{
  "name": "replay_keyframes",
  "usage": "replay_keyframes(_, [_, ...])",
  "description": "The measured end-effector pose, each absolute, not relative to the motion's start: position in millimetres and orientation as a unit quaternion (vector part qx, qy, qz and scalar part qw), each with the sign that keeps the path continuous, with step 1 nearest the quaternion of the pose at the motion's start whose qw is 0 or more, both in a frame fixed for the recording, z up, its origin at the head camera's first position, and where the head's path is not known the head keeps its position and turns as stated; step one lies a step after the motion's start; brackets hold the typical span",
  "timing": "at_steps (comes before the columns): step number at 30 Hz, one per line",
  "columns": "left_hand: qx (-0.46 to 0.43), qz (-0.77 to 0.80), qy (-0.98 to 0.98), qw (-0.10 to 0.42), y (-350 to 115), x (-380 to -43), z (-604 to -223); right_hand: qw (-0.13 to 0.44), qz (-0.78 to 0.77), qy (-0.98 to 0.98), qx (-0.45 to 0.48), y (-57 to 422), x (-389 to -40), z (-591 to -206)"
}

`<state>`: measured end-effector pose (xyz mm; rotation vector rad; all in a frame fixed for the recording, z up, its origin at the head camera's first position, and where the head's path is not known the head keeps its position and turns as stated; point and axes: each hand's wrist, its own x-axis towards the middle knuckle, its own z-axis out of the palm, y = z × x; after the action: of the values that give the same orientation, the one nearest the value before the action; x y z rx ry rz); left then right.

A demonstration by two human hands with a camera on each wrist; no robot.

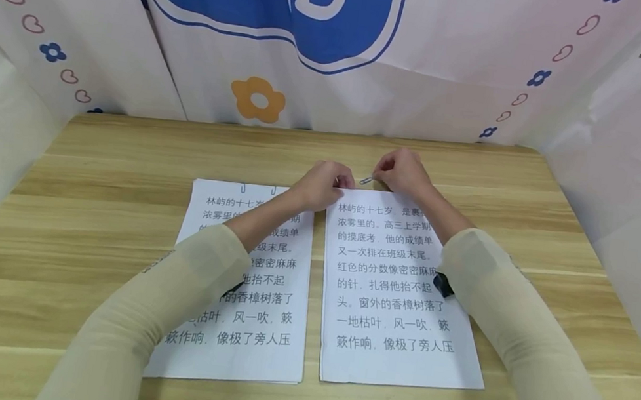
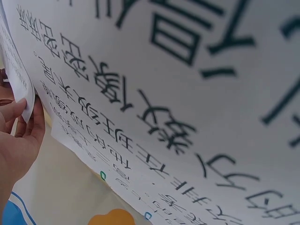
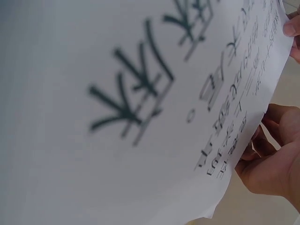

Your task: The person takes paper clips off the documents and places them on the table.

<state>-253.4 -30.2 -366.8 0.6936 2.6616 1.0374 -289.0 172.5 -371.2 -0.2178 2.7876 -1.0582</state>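
Observation:
Two stacks of printed paper lie side by side. My left hand [image 1: 324, 185] pinches the top left corner of the right stack [image 1: 390, 313], thumb on top in the left wrist view. Just beyond that stack's top edge, my right hand [image 1: 403, 172] holds a small paper clip [image 1: 365, 181] by its end, the clip pointing toward the left hand. The left stack [image 1: 242, 363] lies under my left forearm, with a green clip [image 2: 103, 175] and a blue clip [image 2: 148, 215] on its top edge. In the right wrist view the sheet hides the right fingertips [image 3: 253, 152] in part.
The stacks lie on a wood-grain table [image 1: 86, 226], a narrow gap between them. A white printed curtain [image 1: 438, 101] hangs along the table's back edge, with white sheeting on both sides. Both sleeved forearms [image 1: 166, 301] reach over the papers.

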Motion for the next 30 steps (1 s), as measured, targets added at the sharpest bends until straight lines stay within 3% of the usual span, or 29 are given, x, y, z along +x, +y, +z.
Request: replay_keyframes(30, [0.219,0.344,0.908,0.096,-41,-253,-362,0.031,-0.343,0.927,-0.146,185,-267,-360])
